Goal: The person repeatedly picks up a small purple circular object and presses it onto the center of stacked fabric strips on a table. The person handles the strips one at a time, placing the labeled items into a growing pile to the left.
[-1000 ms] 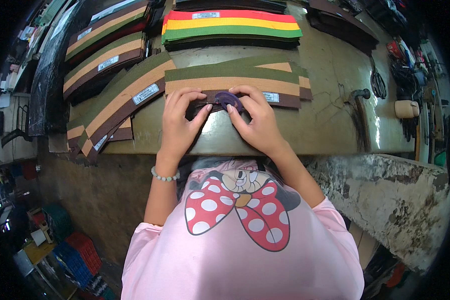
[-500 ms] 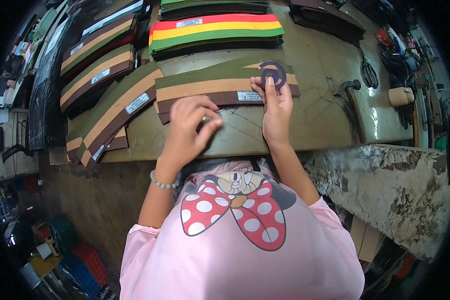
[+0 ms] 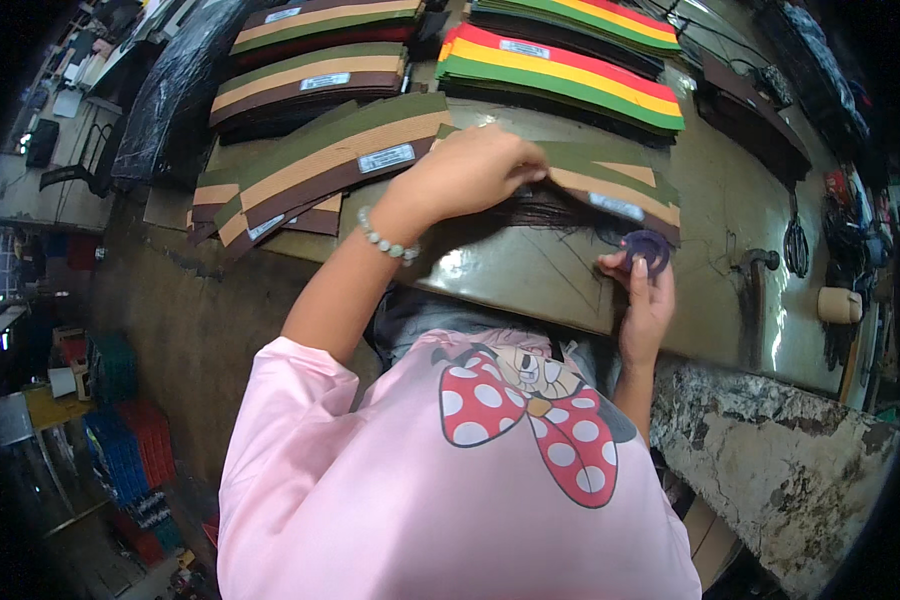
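My left hand (image 3: 475,172), with a bead bracelet at the wrist, reaches across the table and pinches the edge of a green, tan and brown striped fabric strip (image 3: 570,180). A pale label sits near this strip's right end, and dark loose threads show below its raised edge. My right hand (image 3: 650,305) is closed on a dark purple ring-shaped thing (image 3: 648,252), just below the strip's right end; its exact kind is unclear. Left of my left hand lie more striped strips (image 3: 335,160) of the same colours, fanned over one another.
Stacks of red, yellow and green strips (image 3: 560,80) and of brown, tan and green strips (image 3: 310,85) stand farther back. A hammer (image 3: 755,290), black-handled scissors (image 3: 796,245) and a beige roll (image 3: 839,305) lie right. A worn, peeling surface (image 3: 760,440) adjoins the near right edge.
My left hand has moved forward onto the strip and pinched its edge, lifting it. My right hand has come nearer with the purple ring, off the strip. The view has shifted left.
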`<state>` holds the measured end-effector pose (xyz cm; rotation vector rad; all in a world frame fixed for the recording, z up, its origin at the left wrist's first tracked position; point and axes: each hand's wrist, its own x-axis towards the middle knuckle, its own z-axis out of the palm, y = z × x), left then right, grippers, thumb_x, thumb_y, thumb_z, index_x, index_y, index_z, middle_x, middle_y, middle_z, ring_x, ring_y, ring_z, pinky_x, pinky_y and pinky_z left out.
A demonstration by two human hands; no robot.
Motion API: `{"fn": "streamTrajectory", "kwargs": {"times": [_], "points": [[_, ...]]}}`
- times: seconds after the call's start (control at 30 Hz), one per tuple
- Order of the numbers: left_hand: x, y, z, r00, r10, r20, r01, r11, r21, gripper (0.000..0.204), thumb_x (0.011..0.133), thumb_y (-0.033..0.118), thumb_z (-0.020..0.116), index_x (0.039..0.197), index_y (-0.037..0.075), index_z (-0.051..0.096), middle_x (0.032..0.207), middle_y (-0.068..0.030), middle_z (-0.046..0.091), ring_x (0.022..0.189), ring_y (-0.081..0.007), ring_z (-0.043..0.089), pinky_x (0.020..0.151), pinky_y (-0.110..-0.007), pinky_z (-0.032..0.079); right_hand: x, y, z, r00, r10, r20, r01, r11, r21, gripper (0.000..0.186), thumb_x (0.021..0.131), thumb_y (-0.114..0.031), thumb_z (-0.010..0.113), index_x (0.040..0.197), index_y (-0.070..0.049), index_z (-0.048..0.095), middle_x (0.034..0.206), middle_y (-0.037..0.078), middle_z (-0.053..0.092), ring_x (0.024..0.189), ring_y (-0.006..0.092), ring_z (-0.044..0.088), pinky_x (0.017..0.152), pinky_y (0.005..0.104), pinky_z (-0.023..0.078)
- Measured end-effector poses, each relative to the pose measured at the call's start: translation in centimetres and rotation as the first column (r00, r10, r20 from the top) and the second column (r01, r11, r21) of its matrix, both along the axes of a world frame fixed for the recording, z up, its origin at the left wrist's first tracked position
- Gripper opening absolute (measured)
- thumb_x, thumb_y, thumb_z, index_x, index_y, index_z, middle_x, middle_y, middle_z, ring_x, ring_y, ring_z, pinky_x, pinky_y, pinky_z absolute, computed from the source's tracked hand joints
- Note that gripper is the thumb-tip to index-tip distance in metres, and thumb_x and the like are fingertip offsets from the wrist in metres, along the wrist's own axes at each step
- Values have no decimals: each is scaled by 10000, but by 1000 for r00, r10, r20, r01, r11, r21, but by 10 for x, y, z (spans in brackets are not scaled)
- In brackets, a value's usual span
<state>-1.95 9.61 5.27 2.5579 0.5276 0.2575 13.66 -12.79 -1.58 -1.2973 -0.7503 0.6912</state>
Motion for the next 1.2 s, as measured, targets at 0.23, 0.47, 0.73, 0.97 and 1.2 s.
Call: {"fn": "streamTrajectory", "kwargs": {"times": [0.23,0.47,0.73,0.97,1.2], "points": [[-65,12,68,820,69,568,-453,685,571,314,800,-25,602,1060,110,715,980,-86,734,888,-288,708,745,-395,557,4,-4,-7,995,85,58,-78,990,-115,246,1041,-182,559,1171,25,584,1042,101,695,951,137,639,872,283,501],[-158,1,-9,827,422,373,-557,521,647,372,822,-25,602,1157,98,707,1159,-89,700,1194,-291,620,1017,-448,458,-3,1,0,989,89,117,-71,986,-148,214,1029,-155,575,1149,20,605,1050,85,695,987,129,647,868,274,498],[-187,29,-32,828,561,24,-512,737,442,1044,608,501,877,1482,187,399,1588,-150,300,1487,-352,243,1182,-593,210,-83,61,15,692,671,266,-669,735,-113,376,1043,-226,485,1349,-10,506,1356,233,555,1276,379,529,1092,424,397],[-178,46,-7,776,601,-193,-470,754,458,1039,592,479,890,1472,152,443,1328,-164,505,1256,-355,470,1097,-488,335,-1,-6,3,905,281,320,-119,888,-444,401,1043,-338,481,1294,-36,558,1160,207,671,1087,343,655,926,424,505],[-61,-28,-16,880,363,306,-384,923,10,647,807,314,797,1358,58,574,1416,-199,513,1304,-379,499,1116,-480,374,157,-86,-12,682,-545,488,647,761,-53,300,1036,-304,570,1075,-8,595,943,30,598,901,105,520,832,281,436]]}}
